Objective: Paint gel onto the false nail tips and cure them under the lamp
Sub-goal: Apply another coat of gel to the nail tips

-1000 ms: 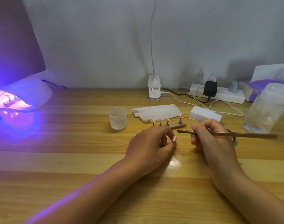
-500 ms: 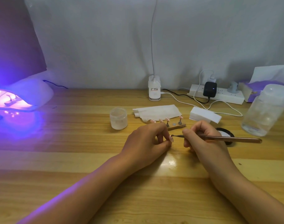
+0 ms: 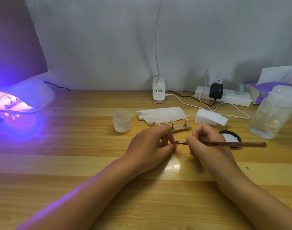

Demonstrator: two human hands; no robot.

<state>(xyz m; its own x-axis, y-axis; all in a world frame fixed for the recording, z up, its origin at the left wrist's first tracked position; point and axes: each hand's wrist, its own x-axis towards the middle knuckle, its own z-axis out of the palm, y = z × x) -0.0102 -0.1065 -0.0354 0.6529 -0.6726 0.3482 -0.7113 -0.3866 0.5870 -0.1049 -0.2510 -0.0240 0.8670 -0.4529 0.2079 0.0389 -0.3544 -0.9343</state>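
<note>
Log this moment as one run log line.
left hand: pinches nail tip | right hand: brush on tip | lamp: lit

We sat at a pale wooden desk with lengthwise grain, pushed against a wall hung with a wrinkled grey-white cloth. Violet light washed over the desk's left end and up a dark panel in the left corner.
</note>
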